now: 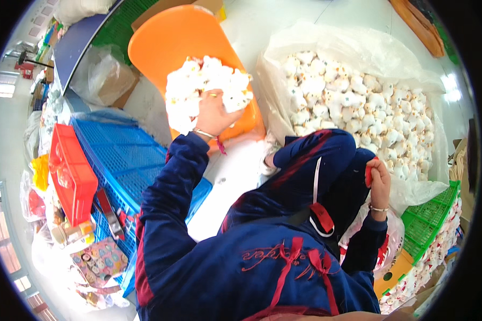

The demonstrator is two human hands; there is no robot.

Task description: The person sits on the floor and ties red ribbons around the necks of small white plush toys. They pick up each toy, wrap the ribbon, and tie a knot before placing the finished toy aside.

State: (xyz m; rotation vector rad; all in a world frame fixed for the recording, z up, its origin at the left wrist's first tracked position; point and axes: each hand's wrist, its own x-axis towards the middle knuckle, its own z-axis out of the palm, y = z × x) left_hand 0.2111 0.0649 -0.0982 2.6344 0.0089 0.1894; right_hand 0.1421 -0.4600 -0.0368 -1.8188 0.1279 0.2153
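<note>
A pile of small white stuffed toys (pixel 190 80) with orange bits lies on an orange plastic chair (pixel 160 40). My left hand (pixel 215 115) reaches into the pile, its thumb and fingers curled round one white stuffed toy (pixel 236 98); glare washes out the detail there. By my right knee, my right hand (pixel 380 184) is closed on a small red object (pixel 368 176), mostly hidden by the fingers, so its kind does not show. Beyond my legs, a large clear plastic bag (pixel 359 43) stands open, filled with similar white stuffed toys (pixel 353 101).
Blue plastic crates (pixel 120 152) and a red crate (pixel 72 174) stand on my left, with a patterned pouch (pixel 99 260) nearby. A green crate (pixel 428 219) sits on my right. A red-and-black strap-like item (pixel 322 218) lies on my lap.
</note>
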